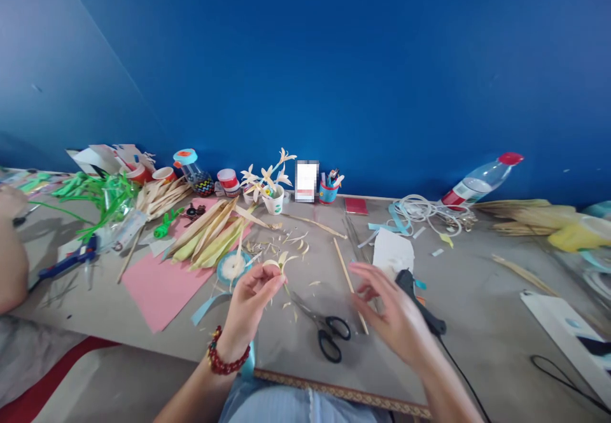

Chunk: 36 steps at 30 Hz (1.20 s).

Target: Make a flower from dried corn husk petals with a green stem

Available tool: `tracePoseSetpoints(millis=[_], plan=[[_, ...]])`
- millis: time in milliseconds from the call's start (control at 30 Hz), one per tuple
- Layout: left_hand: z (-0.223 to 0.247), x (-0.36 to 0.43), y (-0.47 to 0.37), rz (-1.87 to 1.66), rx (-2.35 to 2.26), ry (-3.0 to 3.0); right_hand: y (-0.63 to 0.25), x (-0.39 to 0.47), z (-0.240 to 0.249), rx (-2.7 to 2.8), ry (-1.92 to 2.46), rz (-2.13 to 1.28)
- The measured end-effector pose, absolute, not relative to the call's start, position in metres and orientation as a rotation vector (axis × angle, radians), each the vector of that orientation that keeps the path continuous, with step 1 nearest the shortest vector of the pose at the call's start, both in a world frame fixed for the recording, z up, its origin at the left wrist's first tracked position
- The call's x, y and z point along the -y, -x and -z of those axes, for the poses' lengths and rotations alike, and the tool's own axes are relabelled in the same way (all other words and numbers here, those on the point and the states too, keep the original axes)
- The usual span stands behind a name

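Note:
My left hand [258, 286], with a red bead bracelet at the wrist, pinches a small pale husk flower [282, 263] by its base. Its thin petals spread above my fingertips. To the right, my right hand [382, 296] is held over the table with fingers apart and nothing in them. Close to those fingers lies a thin wooden stick [344, 267]. Black-handled scissors [324, 324] rest between my hands, blades pointing toward the left one. A black glue gun [420, 302] lies just beyond my right hand, partly hidden by it.
Dried corn husks [205, 232] lie over pink paper [160, 289] on the left. Finished husk flowers stand in a white cup [273, 203] by the wall. A clear bottle [477, 184] leans at back right. Another person's arm [10, 257] is at far left, near a blue glue gun [71, 261].

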<state>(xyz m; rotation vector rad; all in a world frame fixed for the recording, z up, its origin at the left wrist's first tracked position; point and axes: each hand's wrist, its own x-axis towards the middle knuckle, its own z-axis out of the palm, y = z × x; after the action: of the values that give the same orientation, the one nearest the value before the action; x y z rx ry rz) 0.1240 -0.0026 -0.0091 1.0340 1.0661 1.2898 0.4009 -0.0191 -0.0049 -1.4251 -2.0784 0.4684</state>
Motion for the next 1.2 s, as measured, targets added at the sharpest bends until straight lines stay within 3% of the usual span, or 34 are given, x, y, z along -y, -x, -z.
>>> tracePoseSetpoints(millis=[100,200,333,433,533,767,1200], plan=[[0.007,0.006,-0.130,-1.265,-1.032,-1.014,-0.342,-0.002,-0.003,2.121,1.149,-0.715],[0.006,0.008,-0.129,-1.267,-0.968,-0.986,-0.312,-0.018,0.004,2.243,0.987,-0.724],[0.002,0.001,-0.113,-1.439,-0.998,-0.892,-0.328,-0.025,0.018,2.571,1.087,-0.807],[0.002,-0.006,-0.099,-1.728,-1.028,-0.845,-0.367,-0.029,0.025,2.598,1.672,-0.454],[0.005,-0.008,-0.097,-1.950,-1.173,-0.873,-0.396,-0.036,0.025,2.414,1.881,-0.152],[0.013,0.001,-0.123,-1.616,-1.179,-1.206,-0.368,-0.076,0.021,2.357,1.721,-0.171],[0.014,0.005,-0.126,-1.458,-1.156,-1.261,-0.326,-0.133,0.043,2.586,1.473,-0.203]])
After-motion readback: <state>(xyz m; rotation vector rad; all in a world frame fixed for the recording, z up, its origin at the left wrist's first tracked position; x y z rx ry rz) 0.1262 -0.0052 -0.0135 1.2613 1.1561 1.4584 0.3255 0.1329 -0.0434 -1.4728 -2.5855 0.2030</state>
